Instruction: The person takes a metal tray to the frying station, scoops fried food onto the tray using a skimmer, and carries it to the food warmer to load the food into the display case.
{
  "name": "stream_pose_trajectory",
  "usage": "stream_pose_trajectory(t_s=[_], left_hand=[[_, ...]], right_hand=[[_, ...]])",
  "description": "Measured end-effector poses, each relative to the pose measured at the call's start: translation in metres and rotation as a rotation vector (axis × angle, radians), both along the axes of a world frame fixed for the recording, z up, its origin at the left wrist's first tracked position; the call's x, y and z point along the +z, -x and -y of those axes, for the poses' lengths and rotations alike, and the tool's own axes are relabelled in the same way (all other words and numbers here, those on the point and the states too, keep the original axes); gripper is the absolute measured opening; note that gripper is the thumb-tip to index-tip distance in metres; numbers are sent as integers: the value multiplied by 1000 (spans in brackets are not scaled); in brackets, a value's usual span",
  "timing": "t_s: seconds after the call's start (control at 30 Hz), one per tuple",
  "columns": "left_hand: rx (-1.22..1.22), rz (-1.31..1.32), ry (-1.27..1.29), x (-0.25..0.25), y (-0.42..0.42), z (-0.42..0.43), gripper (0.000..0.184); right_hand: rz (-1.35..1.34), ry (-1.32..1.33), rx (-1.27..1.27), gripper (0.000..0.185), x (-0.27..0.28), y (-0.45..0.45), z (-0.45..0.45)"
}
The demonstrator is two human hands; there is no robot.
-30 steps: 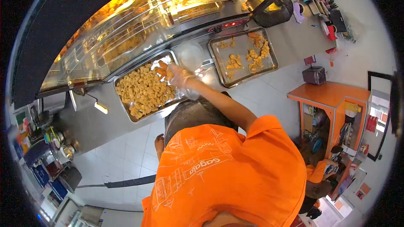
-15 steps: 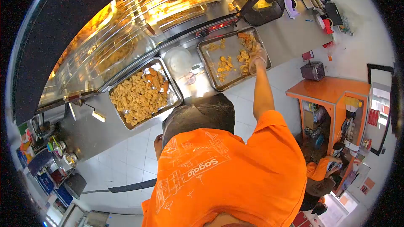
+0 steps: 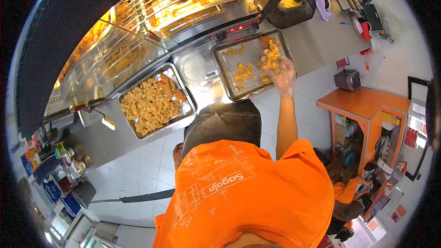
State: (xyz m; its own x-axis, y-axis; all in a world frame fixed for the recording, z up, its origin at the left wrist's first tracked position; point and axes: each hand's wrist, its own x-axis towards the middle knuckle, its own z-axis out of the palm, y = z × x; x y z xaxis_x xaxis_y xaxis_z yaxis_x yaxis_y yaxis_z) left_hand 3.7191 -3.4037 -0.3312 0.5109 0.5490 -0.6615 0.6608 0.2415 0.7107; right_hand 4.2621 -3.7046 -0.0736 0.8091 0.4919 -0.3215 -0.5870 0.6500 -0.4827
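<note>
My right hand [image 3: 284, 74], in a clear plastic glove, is closed around several golden fried pieces [image 3: 272, 60] over the right side of the right metal tray [image 3: 236, 93]. Smaller clusters of fried pieces [image 3: 243, 71] lie in that tray. The left metal tray [image 3: 171, 127] holds a large heap of light brown fried pieces [image 3: 149, 105], with darker orange-brown pieces [image 3: 169, 87] at its upper right. My left hand [image 3: 178, 151] hangs low beside the dark cloth at my waist, partly hidden, and its fingers are unclear.
A round translucent container [image 3: 191, 68] stands between the trays on the metal counter [image 3: 98, 144]. Behind them is a lit glass display case [image 3: 138, 41] with wire racks. A black bin [image 3: 291, 11] stands at the upper right. Another person [image 3: 347, 190] in orange is at the lower right.
My right hand has moved from the left tray to the right tray and now lifts fried pieces there. The darker pieces it was touching now lie in the left tray.
</note>
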Motion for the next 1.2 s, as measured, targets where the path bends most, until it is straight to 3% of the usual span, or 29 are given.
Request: stream_pose_trajectory(t_s=[0.1,0.2,0.27,0.3,0.33,0.4,0.47,0.53,0.63,0.67,0.77,0.83,0.87,0.9,0.93,1.0,1.07,1.17,1.2], left_hand=[[-13,25,4,-7,-2,-4,24],[61,4,54,3,-9,-9,24],[146,-45,94,36,-23,-10,29],[140,-77,103,69,-38,-11,30],[133,-52,91,66,-30,-13,31],[127,-96,53,64,-22,-16,31],[103,-130,30,75,-15,-19,31],[8,-94,-53,67,-9,-22,31],[-30,-41,-38,31,25,-28,32],[108,-108,111,38,22,-28,32],[170,-61,93,43,27,-28,31],[196,-93,87,23,36,-25,30],[171,-123,58,16,38,-24,30],[147,-152,30,9,40,-22,30],[119,-176,-2,7,41,-21,30],[72,-184,-16,5,37,-16,30],[33,-145,2,6,29,-12,30],[6,-80,64,9,11,-15,30],[19,-60,82,12,4,-18,30]], right_hand=[[-9,-5,112,53,15,8,-32],[611,441,71,46,4,41,-81],[145,279,349,43,-1,42,-108],[363,428,472,44,-5,54,-131],[593,574,571,45,-10,66,-154],[412,607,1008,47,-61,79,-196],[757,744,1364,53,-10,104,-243],[1344,841,1224,63,-53,136,-276],[1274,947,1173,66,-67,167,-316],[1257,954,1141,67,-57,166,-316],[1145,1108,1059,66,21,126,-291],[1106,1357,424,52,-47,98,-241],[1141,1381,345,51,-69,63,-198],[1132,1686,331,59,-43,42,-165],[963,1993,193,69,-56,26,-128],[321,1766,278,79,-1,10,-83],[429,1831,342,82,-14,1,-46],[780,1795,231,79,-121,7,-21],[866,1811,217,76,-128,5,-26]])
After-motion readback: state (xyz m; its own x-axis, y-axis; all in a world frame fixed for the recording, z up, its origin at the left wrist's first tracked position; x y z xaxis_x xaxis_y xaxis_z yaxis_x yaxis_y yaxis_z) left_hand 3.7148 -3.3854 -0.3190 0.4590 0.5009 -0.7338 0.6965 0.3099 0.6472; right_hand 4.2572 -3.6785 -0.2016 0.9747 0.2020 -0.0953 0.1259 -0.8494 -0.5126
